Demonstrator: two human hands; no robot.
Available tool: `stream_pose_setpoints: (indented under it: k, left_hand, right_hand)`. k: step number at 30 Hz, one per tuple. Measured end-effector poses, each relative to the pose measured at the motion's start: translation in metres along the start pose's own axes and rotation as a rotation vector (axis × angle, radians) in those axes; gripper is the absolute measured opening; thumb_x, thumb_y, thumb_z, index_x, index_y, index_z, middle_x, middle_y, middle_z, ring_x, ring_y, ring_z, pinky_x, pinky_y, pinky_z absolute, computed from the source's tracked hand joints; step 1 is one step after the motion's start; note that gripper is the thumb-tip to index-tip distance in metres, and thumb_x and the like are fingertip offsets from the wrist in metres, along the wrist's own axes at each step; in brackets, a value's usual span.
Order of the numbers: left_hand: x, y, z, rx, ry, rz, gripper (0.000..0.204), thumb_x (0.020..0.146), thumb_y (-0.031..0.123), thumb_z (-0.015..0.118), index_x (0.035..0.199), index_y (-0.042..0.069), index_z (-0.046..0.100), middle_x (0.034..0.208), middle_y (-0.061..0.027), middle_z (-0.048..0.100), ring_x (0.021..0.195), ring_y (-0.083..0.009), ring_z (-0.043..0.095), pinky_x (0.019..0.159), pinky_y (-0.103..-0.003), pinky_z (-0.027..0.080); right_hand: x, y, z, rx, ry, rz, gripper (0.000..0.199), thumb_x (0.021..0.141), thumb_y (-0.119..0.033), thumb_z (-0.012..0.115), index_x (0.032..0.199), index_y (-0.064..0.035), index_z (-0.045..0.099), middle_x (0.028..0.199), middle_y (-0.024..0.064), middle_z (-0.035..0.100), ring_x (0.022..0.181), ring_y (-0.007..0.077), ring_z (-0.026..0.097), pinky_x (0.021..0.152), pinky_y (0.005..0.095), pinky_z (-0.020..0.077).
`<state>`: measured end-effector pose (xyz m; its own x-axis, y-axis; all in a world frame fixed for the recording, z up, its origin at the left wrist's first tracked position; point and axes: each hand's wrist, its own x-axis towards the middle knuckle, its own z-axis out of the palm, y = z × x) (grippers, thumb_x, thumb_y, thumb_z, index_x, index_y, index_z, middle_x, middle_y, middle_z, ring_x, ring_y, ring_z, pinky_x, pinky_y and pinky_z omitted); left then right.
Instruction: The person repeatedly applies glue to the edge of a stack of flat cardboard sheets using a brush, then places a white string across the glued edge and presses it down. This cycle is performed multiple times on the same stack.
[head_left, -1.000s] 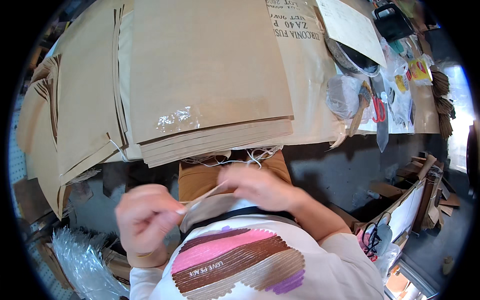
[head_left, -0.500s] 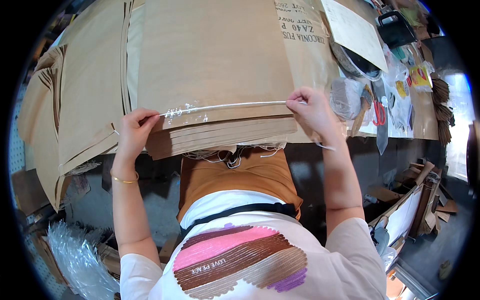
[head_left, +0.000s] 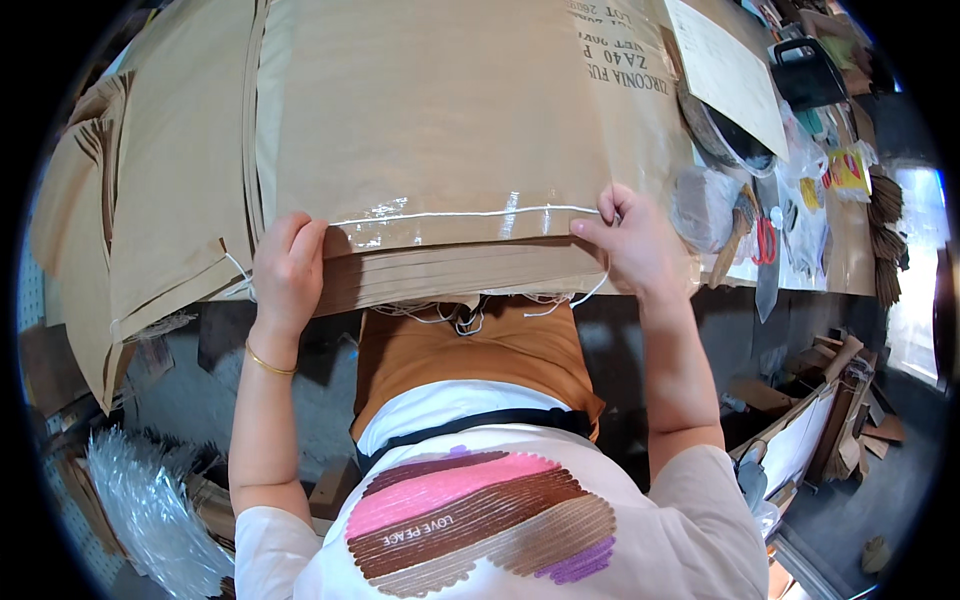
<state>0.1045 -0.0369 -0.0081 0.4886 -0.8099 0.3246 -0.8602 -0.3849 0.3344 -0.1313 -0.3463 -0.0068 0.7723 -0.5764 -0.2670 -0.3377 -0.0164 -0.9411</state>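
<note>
A white string (head_left: 460,213) runs nearly straight across the near end of a brown paper sack (head_left: 430,120), over shiny clear tape. The sack tops a stack of sacks (head_left: 450,265) whose layered edges show below. My left hand (head_left: 288,268) is closed at the sack's left corner, where the string disappears under its fingertips. At the right corner my right hand (head_left: 645,245) has curled fingers around the string, its thumb lying on the paper. From beneath this hand the string's loose end hangs in a curve over the stack's edge.
More brown sacks (head_left: 180,160) lie stacked to the left. On the right are red-handled scissors (head_left: 766,242), a knife-like blade (head_left: 768,285), a brush (head_left: 738,225), a clear plastic bag (head_left: 705,205) and a white board (head_left: 725,75). Plastic strips (head_left: 160,515) bundle at lower left.
The string has come down from slightly raised onto the sack. My left hand has moved a little right, my right hand slightly right and down. The top sack has shifted slightly.
</note>
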Motion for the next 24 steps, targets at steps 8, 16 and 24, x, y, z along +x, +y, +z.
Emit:
stream_pose_setpoints:
  k: [8, 16, 24]
  left_hand:
    - [0.014, 0.0, -0.019, -0.295, -0.252, 0.044, 0.032, 0.075, -0.003, 0.062, 0.107, 0.0, 0.061, 0.103, -0.0117, 0.057, 0.094, -0.0279, 0.054, 0.082, -0.032, 0.045]
    - [0.03, -0.026, -0.015, -0.359, -0.31, -0.451, 0.022, 0.075, 0.014, 0.071, 0.089, -0.002, 0.065, 0.084, -0.0115, 0.061, 0.073, -0.0287, 0.059, 0.069, -0.036, 0.048]
    - [0.029, 0.032, 0.009, 0.26, 0.039, -0.178, 0.033, 0.082, 0.012, 0.063, 0.11, 0.001, 0.051, 0.1, -0.0162, 0.057, 0.092, -0.0357, 0.056, 0.076, -0.044, 0.046]
  right_hand:
    - [-0.002, 0.012, 0.022, -0.626, 0.152, -0.727, 0.02, 0.072, -0.003, 0.072, 0.09, -0.0018, 0.064, 0.092, 0.0109, 0.061, 0.086, 0.0232, 0.06, 0.072, 0.0337, 0.0496]
    - [0.024, -0.015, 0.042, -0.474, 0.169, -0.15, 0.014, 0.079, -0.011, 0.07, 0.081, 0.0, 0.061, 0.075, 0.0111, 0.058, 0.066, 0.0232, 0.058, 0.061, 0.0331, 0.0468]
    - [0.017, -0.008, 0.075, -1.22, 0.482, -0.607, 0.043, 0.084, -0.016, 0.062, 0.123, -0.0056, 0.048, 0.111, 0.0133, 0.054, 0.1, 0.0274, 0.055, 0.082, 0.0367, 0.0467]
